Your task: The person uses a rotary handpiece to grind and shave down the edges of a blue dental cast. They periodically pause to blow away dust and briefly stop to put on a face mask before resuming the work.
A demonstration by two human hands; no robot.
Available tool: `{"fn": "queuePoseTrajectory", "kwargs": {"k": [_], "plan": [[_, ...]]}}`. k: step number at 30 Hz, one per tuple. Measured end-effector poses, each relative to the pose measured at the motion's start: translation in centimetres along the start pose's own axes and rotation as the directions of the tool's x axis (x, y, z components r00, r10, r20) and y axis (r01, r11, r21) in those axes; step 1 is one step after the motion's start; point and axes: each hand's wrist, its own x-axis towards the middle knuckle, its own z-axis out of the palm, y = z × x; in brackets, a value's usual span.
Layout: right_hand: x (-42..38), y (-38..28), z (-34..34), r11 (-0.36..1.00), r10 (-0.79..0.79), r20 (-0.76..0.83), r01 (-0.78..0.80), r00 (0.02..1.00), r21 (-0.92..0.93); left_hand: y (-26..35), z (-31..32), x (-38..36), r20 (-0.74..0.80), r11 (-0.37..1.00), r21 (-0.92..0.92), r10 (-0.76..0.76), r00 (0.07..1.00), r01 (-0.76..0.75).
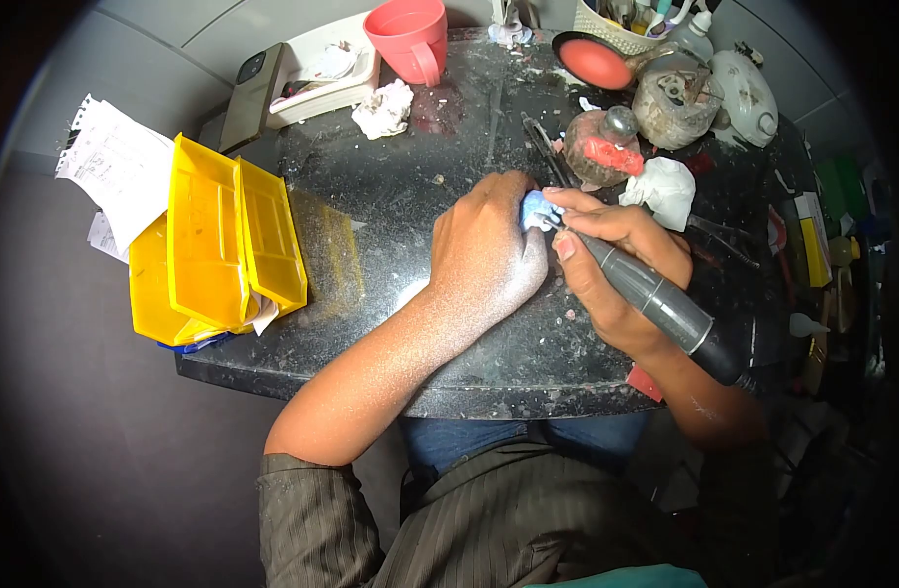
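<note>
My left hand (491, 235), dusted with white powder along the thumb side, is closed around a small light-blue piece (540, 210) that looks like a plaster cast. Most of that piece is hidden by the fingers. In my right hand (634, 250) is a dark grey rotary handpiece (655, 299), gripped like a pen. Its thin metal tip points at the blue piece; whether it touches cannot be made out. Both hands are together over the middle of the black, dust-covered worktop (410, 382).
Yellow bins (209, 235) with papers (121, 167) stand at left. Behind are a phone (253, 88), a white tray (347, 93) and a pink mug (410, 39). At right lie a red-stained glass jar (601, 152), crumpled tissue (662, 191), a red bowl (592, 61) and a brush basket (616, 29).
</note>
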Motion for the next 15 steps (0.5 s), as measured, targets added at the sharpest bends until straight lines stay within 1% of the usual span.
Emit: {"fn": "queuePoseTrajectory", "kwargs": {"k": [2, 4, 5, 7, 10, 13, 14, 15], "plan": [[0.00, 0.01, -0.05, 1.000, 0.014, -0.014, -0.014, 1.000, 0.010, 0.03, 0.02, -0.04, -0.007, 1.000, 0.003, 0.013, 1.000, -0.013], [0.15, 0.03, -0.09, 0.997, -0.053, 0.029, 0.055, 0.998, -0.047, 0.10, -0.03, -0.04, -0.001, 1.000, 0.018, -0.003, 1.000, 0.003], [0.15, 0.00, -0.04, 0.997, -0.054, 0.029, 0.055, 0.998, -0.047, 0.12, -0.08, -0.04, -0.002, 1.000, 0.019, -0.002, 1.000, 0.002], [0.05, -0.13, 0.05, 1.000, 0.015, -0.019, -0.015, 1.000, 0.025, 0.14, -0.14, -0.07, -0.015, 0.998, 0.047, 0.030, 0.999, -0.029], [-0.01, -0.13, -0.01, 1.000, 0.008, 0.012, -0.008, 1.000, -0.003, 0.14, -0.10, -0.09, -0.017, 0.998, 0.057, 0.024, 1.000, -0.023], [-0.02, 0.13, -0.06, 1.000, -0.016, -0.008, 0.017, 1.000, 0.023, 0.17, -0.21, -0.06, -0.029, 0.998, 0.056, 0.039, 0.999, -0.038], [0.09, -0.13, -0.02, 0.999, 0.022, -0.029, -0.021, 0.999, 0.043, 0.19, -0.18, -0.06, -0.029, 0.998, 0.056, 0.039, 0.999, -0.038], [0.05, -0.04, 0.01, 0.999, 0.022, -0.029, -0.021, 0.999, 0.043, 0.21, -0.14, -0.07, -0.036, 0.997, 0.064, 0.046, 0.998, -0.043]]}}
